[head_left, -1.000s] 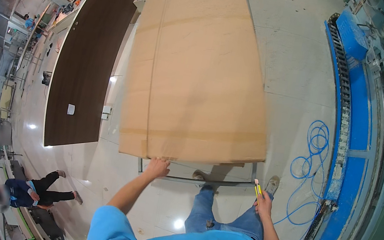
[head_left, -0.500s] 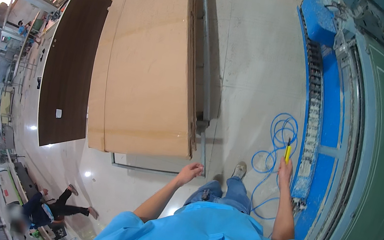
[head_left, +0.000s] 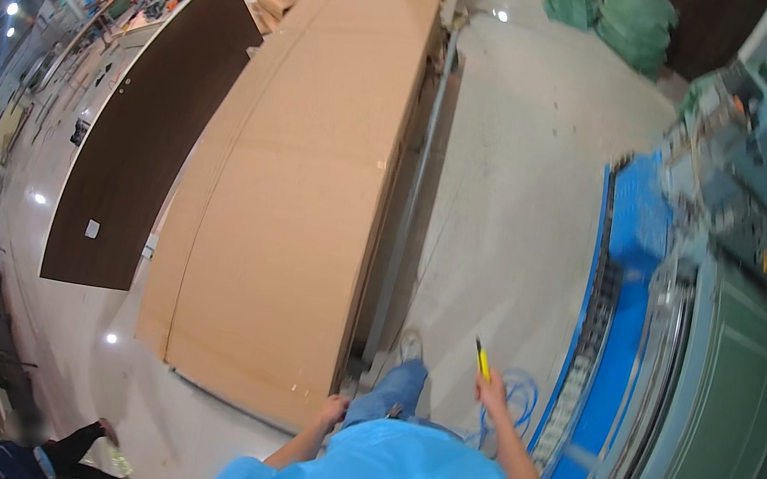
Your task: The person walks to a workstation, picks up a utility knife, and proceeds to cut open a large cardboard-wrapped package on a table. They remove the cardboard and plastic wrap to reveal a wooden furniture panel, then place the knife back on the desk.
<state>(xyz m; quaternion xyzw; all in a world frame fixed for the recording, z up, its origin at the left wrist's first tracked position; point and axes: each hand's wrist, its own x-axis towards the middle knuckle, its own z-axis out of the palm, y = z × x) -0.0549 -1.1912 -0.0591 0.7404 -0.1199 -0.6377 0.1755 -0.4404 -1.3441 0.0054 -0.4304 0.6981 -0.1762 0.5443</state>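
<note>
In my right hand (head_left: 491,392) is a yellow utility knife (head_left: 483,362), its dark tip pointing forward and away from me. The hand is closed round the handle, above the pale floor. My left hand (head_left: 334,408) is beside the near right corner of a long brown cardboard pack (head_left: 280,192), and I cannot tell whether it touches it. Its fingers look curled in; what they hold, if anything, is hidden. The cardboard pack lies flat on a metal frame (head_left: 415,184), whose rail runs along the right side.
A coiled blue hose (head_left: 518,404) lies right of my right hand. Along the right stands a blue and green machine (head_left: 647,213). A dark brown panel (head_left: 140,148) is left of the pack. Green sacks (head_left: 633,23) lie far ahead. Another person (head_left: 68,456) is at lower left.
I have stepped forward along the pack's right side. My left hand has come down beside its near corner. The knife has swung leftward in my right hand, and the hose is now closer to me.
</note>
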